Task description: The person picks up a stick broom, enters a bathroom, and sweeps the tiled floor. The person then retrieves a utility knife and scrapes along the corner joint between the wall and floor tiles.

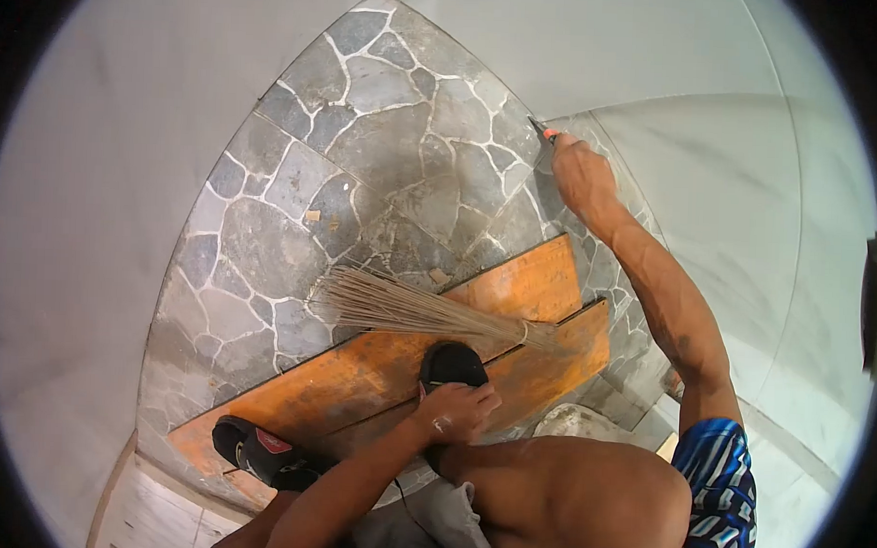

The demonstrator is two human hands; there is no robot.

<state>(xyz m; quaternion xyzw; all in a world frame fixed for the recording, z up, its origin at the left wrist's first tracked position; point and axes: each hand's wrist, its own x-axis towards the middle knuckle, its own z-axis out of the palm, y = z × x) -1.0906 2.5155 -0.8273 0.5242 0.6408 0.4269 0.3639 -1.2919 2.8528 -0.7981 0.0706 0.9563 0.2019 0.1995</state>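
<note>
At the upper right, my right hand (582,173) is closed round a small tool (548,133) with an orange and black handle. The tool's thin dark tip points up and left, at the edge where the stone-patterned floor (375,146) meets the wall. My left hand (458,412) is low in the middle, by the black shoe (453,363) on my foot. Its fingers are curled, and what they hold, if anything, is hidden. Just above that shoe a bundle of thin sticks, a broom (408,307), lies across the orange boards.
Two worn orange boards (535,282) lie slantwise under my feet. My other shoe (258,451) rests at the lower left. Small chips (312,215) are on the floor. Pale walls (153,148) curve round both sides. A whitish round object (583,424) is partly hidden behind my knee.
</note>
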